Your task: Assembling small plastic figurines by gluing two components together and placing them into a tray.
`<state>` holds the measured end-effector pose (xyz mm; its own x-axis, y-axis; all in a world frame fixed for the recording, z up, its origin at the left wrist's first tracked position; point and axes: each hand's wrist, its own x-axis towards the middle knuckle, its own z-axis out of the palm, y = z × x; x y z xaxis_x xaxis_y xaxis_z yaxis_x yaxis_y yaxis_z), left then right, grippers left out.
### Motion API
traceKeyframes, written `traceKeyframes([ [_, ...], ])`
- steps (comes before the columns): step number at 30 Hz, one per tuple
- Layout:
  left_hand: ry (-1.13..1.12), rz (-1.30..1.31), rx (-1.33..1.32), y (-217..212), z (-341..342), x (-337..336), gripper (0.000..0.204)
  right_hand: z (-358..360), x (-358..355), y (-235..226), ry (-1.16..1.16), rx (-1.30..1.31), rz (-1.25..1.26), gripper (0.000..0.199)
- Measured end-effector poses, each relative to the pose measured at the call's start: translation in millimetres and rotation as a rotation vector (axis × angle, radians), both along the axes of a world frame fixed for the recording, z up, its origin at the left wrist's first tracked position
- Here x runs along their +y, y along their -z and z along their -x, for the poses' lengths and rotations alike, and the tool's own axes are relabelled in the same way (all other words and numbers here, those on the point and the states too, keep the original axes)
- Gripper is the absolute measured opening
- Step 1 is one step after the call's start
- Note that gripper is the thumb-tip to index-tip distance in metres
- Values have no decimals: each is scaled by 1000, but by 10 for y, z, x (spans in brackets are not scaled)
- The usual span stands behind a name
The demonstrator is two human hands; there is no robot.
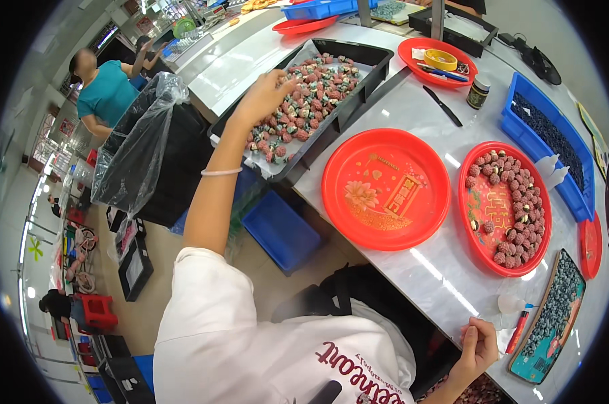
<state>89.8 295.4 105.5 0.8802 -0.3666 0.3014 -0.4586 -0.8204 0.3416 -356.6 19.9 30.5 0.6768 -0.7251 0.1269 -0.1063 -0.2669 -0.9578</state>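
Observation:
My left hand (265, 99) reaches over the near-left rim of a black tray (348, 120). Its fingers are apart and bent down at the pink, bumpy, berry-like pieces (304, 111) with grey-green parts that lie on a pale liner there. Whether the fingertips touch a piece I cannot make out. Low at the table's edge, my right hand (478, 350) is closed, thumb against curled fingers; anything in them is hidden. Beside it lie a red marker-like tube (517, 332) and a small clear bottle (511, 304) with a blue tip.
A red plate (385, 151) stands mid-table; another red plate (477, 232) holds similar berry-like pieces. Blue tray (590, 195) with dark bits, teal tray (530, 369) with grey bits, knife (442, 106) and jar (478, 92) are rightward. A bagged black bin (176, 161) stands left; people are beyond.

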Motion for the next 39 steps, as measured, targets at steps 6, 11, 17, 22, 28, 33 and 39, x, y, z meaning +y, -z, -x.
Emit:
traceKeyframes([
  [6,-48,-693,-302,854,-1036,410,32,26,-56,83,-11,8,-33,8],
  [11,-118,-381,-48,468,-416,-236,48,-31,-39,61,23,0,-30,8],
  [17,11,-347,-48,360,-151,-315,48,-37,-38,35,24,14,-17,8],
  [22,107,-407,-86,284,54,-319,40,-34,-44,27,25,-4,33,8],
  [28,39,-390,256,-72,206,-284,48,-25,-36,3,42,-6,-26,7],
  [33,-103,-349,211,184,257,10,60,-21,-58,-1,7,-27,-5,6],
  [39,-70,-409,154,138,491,17,57,-19,-68,0,-4,-31,36,6],
])
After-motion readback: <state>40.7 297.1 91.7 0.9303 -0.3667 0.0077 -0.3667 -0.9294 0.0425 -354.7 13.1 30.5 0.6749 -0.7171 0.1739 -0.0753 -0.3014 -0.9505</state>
